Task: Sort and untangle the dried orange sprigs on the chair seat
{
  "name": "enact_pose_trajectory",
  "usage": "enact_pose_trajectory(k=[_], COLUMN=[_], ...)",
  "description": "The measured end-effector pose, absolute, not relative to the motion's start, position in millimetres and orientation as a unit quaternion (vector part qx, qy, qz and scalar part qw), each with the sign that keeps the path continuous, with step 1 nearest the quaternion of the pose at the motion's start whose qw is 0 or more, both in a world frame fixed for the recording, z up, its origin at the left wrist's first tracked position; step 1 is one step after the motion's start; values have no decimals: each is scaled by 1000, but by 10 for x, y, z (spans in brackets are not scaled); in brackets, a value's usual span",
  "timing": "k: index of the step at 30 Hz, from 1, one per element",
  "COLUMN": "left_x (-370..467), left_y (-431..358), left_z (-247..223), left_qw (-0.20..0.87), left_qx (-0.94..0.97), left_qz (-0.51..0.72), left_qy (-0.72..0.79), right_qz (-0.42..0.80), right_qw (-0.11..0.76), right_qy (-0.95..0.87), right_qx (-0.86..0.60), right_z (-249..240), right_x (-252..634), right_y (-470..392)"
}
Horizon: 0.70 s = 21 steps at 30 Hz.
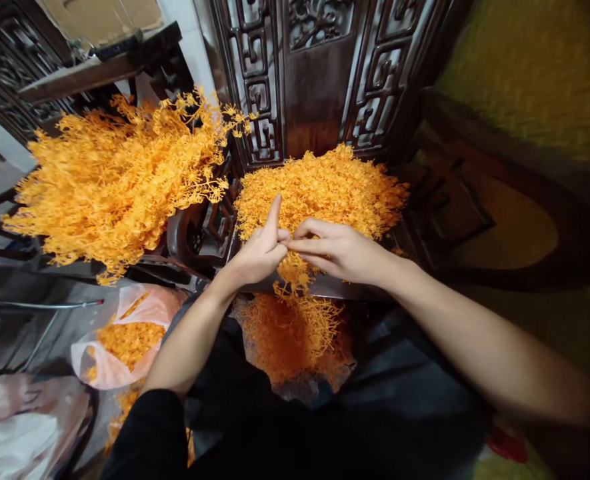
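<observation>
My left hand is closed, its index finger pointing up and away while the thumb and other fingers press together. Against its fingertips, my right hand pinches with thumb and fingers. An orange branching plastic sprig hangs below the joined fingers; its upper end is hidden by them. Just behind both hands lies a broad heap of orange sprigs on the seat of a dark carved wooden chair. More loose orange sprigs lie below the seat edge, on a clear plastic sheet between my legs.
At the left, a larger pile of orange sprigs rests on another dark wooden chair. Lower down stand a pinkish plastic bag of orange pieces and a pale plastic bag. A curved wooden armrest is at the right.
</observation>
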<state>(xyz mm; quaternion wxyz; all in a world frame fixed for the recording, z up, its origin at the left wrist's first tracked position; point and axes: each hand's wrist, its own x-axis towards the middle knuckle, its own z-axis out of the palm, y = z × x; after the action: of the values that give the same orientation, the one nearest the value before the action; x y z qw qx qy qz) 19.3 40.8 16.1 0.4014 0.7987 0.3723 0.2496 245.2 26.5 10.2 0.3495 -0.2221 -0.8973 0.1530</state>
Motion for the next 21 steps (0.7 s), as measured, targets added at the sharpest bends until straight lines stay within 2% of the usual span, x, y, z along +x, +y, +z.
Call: enact_pose_trajectory(k=[5, 10, 15, 19, 21], left_x=[274, 302, 273, 290, 299], left_y=[458, 580, 647, 640, 634], left_z=[50, 7, -18, -40, -35], left_qw=[488, 424, 291, 202, 183], left_qx=[719, 750, 819, 833, 821], left_qz=[326, 359, 320, 284, 283], left_qy=[373, 359, 378, 430, 460], right_qz=[11, -17, -58, 62, 125], right_qw=[401, 443, 340, 250, 231], right_qy=[-890, -878, -926, -937, -921], right_qx=[-218, -181, -152, -238, -289], right_z=[103, 151, 220, 153, 82], right_x=[2399, 2303, 2350, 2391, 2378], right_y=[234, 137, 127, 136, 146])
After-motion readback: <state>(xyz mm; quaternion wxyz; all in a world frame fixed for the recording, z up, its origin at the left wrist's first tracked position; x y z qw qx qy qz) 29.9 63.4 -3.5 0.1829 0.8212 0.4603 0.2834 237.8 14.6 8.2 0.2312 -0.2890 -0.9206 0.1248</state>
